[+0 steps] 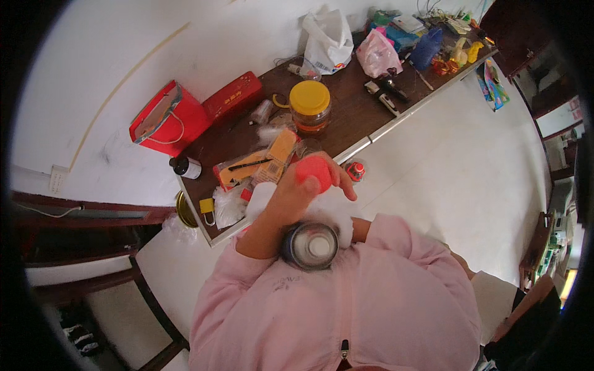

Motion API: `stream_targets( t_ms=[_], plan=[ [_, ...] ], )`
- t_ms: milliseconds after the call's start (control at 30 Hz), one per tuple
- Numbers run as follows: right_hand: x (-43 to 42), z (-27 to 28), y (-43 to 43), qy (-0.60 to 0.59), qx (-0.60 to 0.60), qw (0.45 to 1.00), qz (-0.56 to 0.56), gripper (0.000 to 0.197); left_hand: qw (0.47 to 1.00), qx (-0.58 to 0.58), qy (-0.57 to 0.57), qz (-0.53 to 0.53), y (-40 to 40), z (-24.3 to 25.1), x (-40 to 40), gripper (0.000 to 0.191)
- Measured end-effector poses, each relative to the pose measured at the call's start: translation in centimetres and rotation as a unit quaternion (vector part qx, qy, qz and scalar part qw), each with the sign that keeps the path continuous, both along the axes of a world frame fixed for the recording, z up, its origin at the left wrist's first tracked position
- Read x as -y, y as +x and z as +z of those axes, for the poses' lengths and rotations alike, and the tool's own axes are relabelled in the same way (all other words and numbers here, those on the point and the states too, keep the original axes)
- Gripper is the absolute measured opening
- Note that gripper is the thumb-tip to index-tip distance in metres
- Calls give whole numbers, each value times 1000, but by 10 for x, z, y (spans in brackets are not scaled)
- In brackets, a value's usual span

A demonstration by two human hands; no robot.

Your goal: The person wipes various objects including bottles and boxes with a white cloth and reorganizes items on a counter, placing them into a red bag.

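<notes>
My left hand (297,195) grips a round red cap (314,174) between thumb and fingers, above the near edge of the table. Below it, close to my chest, is a dark aerosol can (311,248), seen from its top, with a pale nozzle (321,246). A fluffy white thing (332,211) lies just beyond the can; I cannot tell what it is. My right forearm (360,229) reaches behind this white thing, which hides my right hand. What supports the can is also hidden.
A dark wooden table (350,123) bears a plastic jar (311,99) with a yellow lid, orange packets (276,157), a padlock (207,211), a red paper bag (171,120), a white plastic bag (327,44) and a hair clipper (382,98). A red-capped bottle (355,170) stands beyond its edge.
</notes>
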State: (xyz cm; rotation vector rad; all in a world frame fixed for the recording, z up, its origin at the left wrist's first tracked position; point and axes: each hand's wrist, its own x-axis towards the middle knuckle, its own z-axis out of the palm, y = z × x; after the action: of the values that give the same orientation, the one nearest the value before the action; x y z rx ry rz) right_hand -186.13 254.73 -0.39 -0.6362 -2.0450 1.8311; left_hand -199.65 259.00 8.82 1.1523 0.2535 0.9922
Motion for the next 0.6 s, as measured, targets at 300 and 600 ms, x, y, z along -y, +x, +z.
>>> stream_targets(
  t_ms=[300,600],
  plan=[
    [-11,-17,-13,-37,-26,999,-28,33,990,-138,-22,-12,-40,22,15,62],
    [-20,-24,-18,-22,-16,999,-40,32,966,-241,90,24,-62,13,20,55]
  ],
)
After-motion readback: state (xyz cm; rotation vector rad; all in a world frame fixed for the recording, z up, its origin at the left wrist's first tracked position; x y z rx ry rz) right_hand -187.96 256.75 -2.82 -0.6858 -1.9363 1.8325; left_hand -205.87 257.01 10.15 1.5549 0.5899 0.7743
